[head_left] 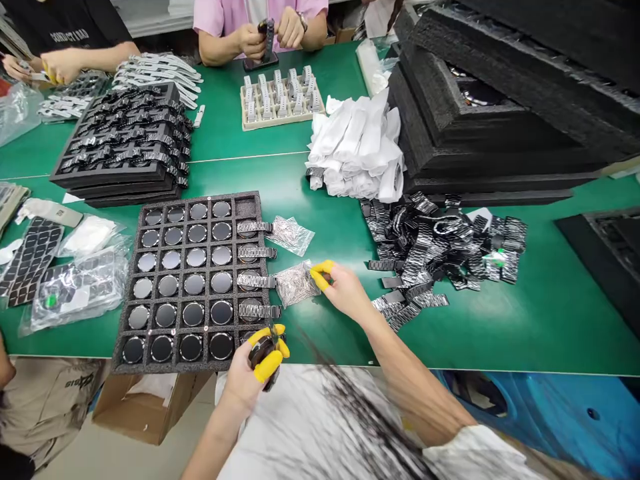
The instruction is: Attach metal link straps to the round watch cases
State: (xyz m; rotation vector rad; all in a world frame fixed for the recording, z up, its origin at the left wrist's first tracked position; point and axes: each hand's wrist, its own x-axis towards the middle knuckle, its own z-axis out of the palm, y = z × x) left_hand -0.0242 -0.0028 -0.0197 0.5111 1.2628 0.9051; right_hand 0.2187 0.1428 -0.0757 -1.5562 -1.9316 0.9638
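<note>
My left hand [250,373], with yellow finger cots on its fingertips, is closed around a dark round watch [263,349] at the near right corner of the foam tray. Over at the bag of pins [299,283], my right hand [343,287] has its thumb and forefinger, also in yellow cots, pinched at the bag's right edge. Whatever lies between those fingertips is too small to make out. The black foam tray [187,366] holds rows of round watch faces [193,283]. Along its right column lie several watches with black metal link straps [257,281].
A second bag of pins [290,235] lies farther back. Loose black link straps [425,247] are heaped at right, behind them white wrapped pieces [355,143] and tall foam stacks [450,133]. Stacked trays [125,143] stand at left. Two people work across the table [240,170].
</note>
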